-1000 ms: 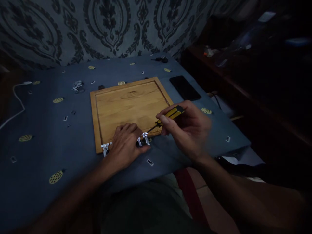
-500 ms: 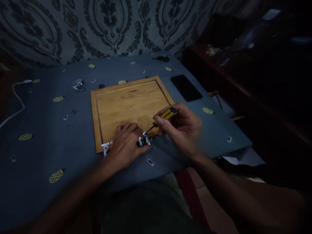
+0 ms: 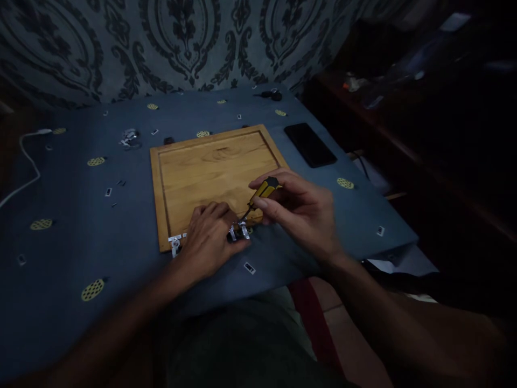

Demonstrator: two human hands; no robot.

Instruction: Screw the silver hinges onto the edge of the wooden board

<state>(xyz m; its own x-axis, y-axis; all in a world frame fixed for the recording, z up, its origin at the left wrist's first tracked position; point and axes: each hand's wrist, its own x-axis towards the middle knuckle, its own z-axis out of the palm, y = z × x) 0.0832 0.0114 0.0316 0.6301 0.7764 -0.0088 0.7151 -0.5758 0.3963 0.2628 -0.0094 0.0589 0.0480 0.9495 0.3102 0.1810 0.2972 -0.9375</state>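
A framed wooden panel (image 3: 214,172) lies on the blue patterned cloth. My right hand (image 3: 302,210) grips a yellow and black screwdriver (image 3: 265,189) between thumb and fingers, its tip down at a metal hinge (image 3: 244,229) on the panel's near edge. My left hand (image 3: 210,237) is closed around the near edge, thumb and fingers against that hinge's left side; part of the hinge is hidden under the fingers. Another metal hinge (image 3: 175,243) sits at the panel's near left corner, beside my left wrist.
A black phone (image 3: 310,144) lies right of the panel. Loose metal hardware (image 3: 129,138) and small screws (image 3: 121,183) are on the left. A white cable (image 3: 30,156) runs along the far left. A dark object (image 3: 272,95) lies near the back edge of the table (image 3: 283,258).
The screwdriver handle has tilted more upright and shifted left, with my right fingers repositioned around it. My left hand has stayed in place on the panel's edge.
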